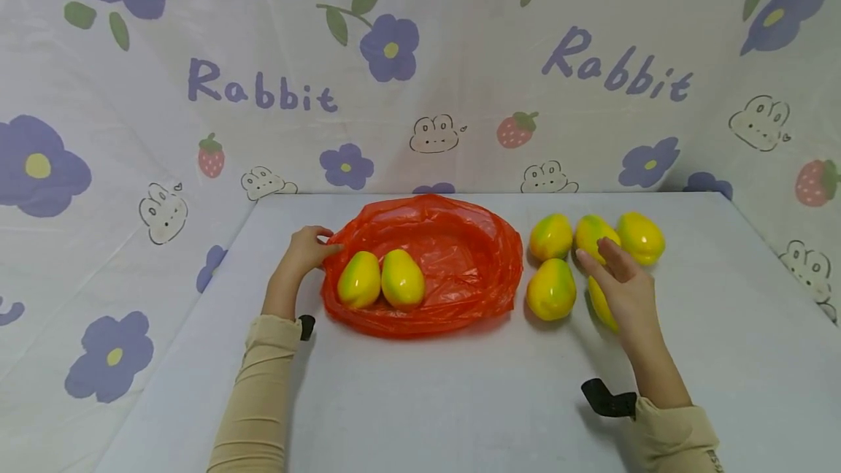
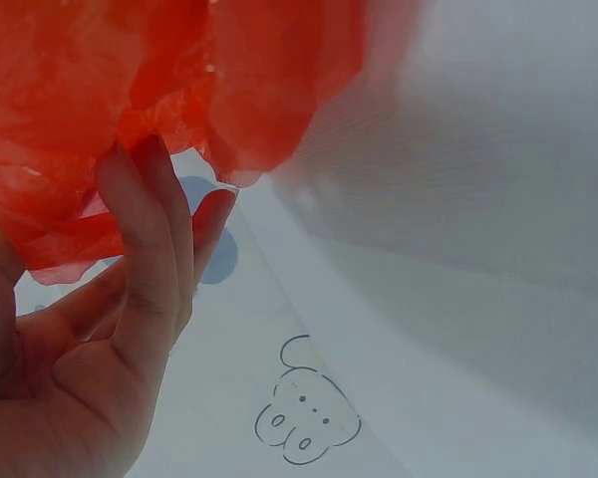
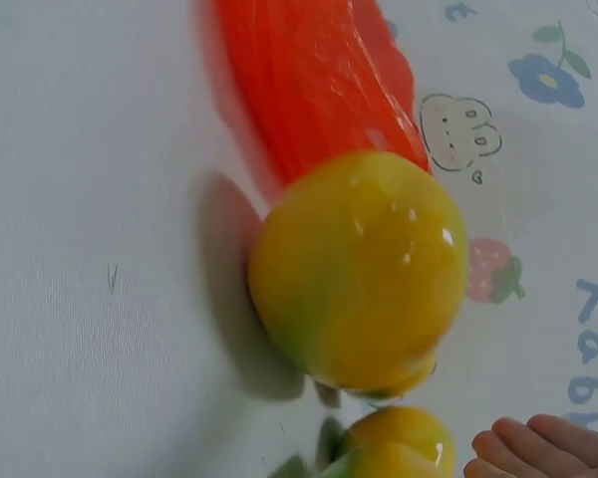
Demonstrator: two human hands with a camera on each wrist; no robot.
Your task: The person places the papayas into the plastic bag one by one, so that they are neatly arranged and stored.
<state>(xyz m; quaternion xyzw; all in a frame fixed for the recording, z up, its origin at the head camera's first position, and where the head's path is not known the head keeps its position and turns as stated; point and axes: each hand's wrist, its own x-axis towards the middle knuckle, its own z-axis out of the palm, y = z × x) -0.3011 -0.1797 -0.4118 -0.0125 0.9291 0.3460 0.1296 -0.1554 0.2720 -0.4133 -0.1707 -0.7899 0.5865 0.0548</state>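
I see the right hand (image 1: 629,301), thumb apart from fingers, holding nothing, among five glossy yellow fruits (image 1: 551,290), frame right — likely firm, slippery, best cupped round the belly. Two fruits (image 1: 403,280) lie in the flimsy red bag (image 1: 420,324), centre; the left hand (image 1: 305,249) touches its rim — pinching, I can't tell.
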